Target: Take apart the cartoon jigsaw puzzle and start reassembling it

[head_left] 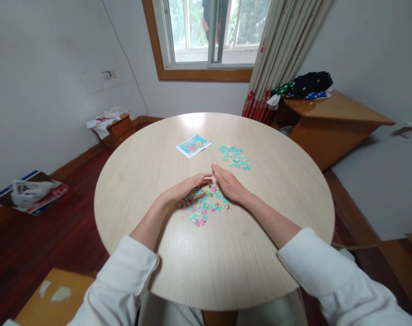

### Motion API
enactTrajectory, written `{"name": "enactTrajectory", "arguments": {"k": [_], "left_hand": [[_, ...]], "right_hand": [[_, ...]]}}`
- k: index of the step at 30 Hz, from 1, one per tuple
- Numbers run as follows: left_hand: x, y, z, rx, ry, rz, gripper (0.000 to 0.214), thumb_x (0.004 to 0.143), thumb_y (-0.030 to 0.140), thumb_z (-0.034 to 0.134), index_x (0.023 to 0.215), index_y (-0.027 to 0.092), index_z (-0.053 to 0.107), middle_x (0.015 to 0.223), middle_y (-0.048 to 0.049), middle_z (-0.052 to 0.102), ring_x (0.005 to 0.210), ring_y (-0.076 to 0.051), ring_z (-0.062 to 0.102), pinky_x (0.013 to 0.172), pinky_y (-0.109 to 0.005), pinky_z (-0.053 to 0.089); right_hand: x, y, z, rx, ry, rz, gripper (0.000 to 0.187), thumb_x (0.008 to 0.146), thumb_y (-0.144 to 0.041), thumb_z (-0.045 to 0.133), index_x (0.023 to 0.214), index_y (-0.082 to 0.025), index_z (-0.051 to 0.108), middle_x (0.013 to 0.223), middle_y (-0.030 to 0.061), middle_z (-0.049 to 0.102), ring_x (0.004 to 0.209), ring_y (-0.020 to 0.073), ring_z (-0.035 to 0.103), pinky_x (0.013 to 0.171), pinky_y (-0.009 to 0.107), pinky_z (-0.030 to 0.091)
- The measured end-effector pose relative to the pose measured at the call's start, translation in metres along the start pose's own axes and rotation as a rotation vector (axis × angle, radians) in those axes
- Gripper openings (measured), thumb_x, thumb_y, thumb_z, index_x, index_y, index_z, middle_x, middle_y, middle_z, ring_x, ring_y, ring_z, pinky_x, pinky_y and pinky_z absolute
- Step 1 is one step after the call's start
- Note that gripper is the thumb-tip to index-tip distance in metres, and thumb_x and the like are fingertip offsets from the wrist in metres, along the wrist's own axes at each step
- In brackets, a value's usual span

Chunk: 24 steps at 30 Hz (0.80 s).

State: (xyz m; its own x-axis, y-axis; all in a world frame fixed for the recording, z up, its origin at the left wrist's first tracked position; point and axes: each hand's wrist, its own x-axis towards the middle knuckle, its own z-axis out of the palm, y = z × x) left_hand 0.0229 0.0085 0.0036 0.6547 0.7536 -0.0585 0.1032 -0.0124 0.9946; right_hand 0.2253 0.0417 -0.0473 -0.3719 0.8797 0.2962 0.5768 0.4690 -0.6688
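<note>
A spread of small jigsaw puzzle pieces [202,206] in pink, teal and yellow lies on the round table [236,253]. My left hand [187,186] curves around its far left side, fingers stretched out and pointing right. Along its far right side rests my right hand [228,182], set on its edge with the fingers straight. The fingertips of both hands come close together beyond the pieces. Neither hand grips anything. Farther off, to the right, is a second group of mostly teal puzzle pieces [235,157]. A picture sheet [193,146] with colourful cartoon figures lies beyond my left hand.
A wooden desk [338,108] with a heap of dark cloth [309,84] stands at the back right, beside a curtain [280,50]. On the left are a small wooden stand [120,129] and a plastic bag [32,192]. A cardboard-coloured box [53,299] sits at lower left.
</note>
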Motion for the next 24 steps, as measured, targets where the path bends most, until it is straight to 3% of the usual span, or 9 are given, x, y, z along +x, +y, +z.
{"name": "enactTrajectory", "arguments": {"k": [4,8,12,15,20,24], "left_hand": [[0.001,0.0,0.0,-0.036,0.122,-0.02,0.049,0.09,0.055,0.039,0.124,0.022,0.052,0.137,-0.0118,0.052,0.127,-0.024,0.047,0.105,-0.042,0.034],[0.01,-0.009,-0.009,-0.048,0.329,0.003,0.038,0.09,0.047,0.042,0.11,0.019,0.059,0.127,-0.0137,0.059,0.111,-0.021,0.059,0.095,-0.037,0.045],[0.017,-0.018,-0.021,0.039,0.526,0.002,0.022,0.081,0.033,0.058,0.094,0.015,0.062,0.102,-0.0112,0.068,0.087,-0.017,0.064,0.083,-0.034,0.049],[0.017,-0.019,-0.026,0.143,0.617,0.017,0.015,0.073,0.025,0.063,0.082,0.013,0.063,0.081,-0.0063,0.067,0.073,-0.015,0.062,0.072,-0.031,0.048],[0.014,-0.017,-0.023,0.363,0.663,0.022,0.007,0.069,0.02,0.064,0.07,0.014,0.065,0.066,-0.0015,0.062,0.062,-0.012,0.055,0.063,-0.028,0.044],[0.012,-0.018,-0.021,0.496,0.598,0.001,0.011,0.072,0.021,0.062,0.076,0.014,0.069,0.065,-0.0014,0.06,0.06,-0.012,0.054,0.059,-0.027,0.043]], "right_hand": [[-0.002,-0.005,-0.004,-0.013,-0.014,-0.039,0.054,0.094,-0.043,0.029,0.14,-0.018,0.043,0.144,0.0104,0.043,0.135,0.0208,0.037,0.114,0.045,0.026],[-0.008,-0.018,-0.013,-0.113,-0.134,-0.119,0.06,0.09,-0.044,0.042,0.144,-0.02,0.035,0.149,0.0122,0.035,0.138,0.0225,0.031,0.112,0.048,0.025],[-0.014,-0.028,-0.02,-0.201,-0.27,-0.164,0.079,0.082,-0.052,0.056,0.148,-0.025,0.024,0.152,0.0136,0.027,0.14,0.026,0.024,0.112,0.053,0.019],[-0.014,-0.029,-0.021,-0.228,-0.302,-0.164,0.085,0.078,-0.053,0.061,0.148,-0.026,0.022,0.152,0.0141,0.027,0.14,0.0267,0.024,0.112,0.052,0.018],[-0.013,-0.031,-0.02,-0.219,-0.277,-0.15,0.071,0.083,-0.045,0.058,0.145,-0.022,0.032,0.149,0.0148,0.034,0.138,0.0253,0.03,0.112,0.051,0.021],[-0.013,-0.033,-0.018,-0.153,-0.195,-0.192,0.053,0.087,-0.036,0.054,0.137,-0.02,0.045,0.141,0.0148,0.045,0.131,0.0244,0.04,0.108,0.05,0.031]]}}
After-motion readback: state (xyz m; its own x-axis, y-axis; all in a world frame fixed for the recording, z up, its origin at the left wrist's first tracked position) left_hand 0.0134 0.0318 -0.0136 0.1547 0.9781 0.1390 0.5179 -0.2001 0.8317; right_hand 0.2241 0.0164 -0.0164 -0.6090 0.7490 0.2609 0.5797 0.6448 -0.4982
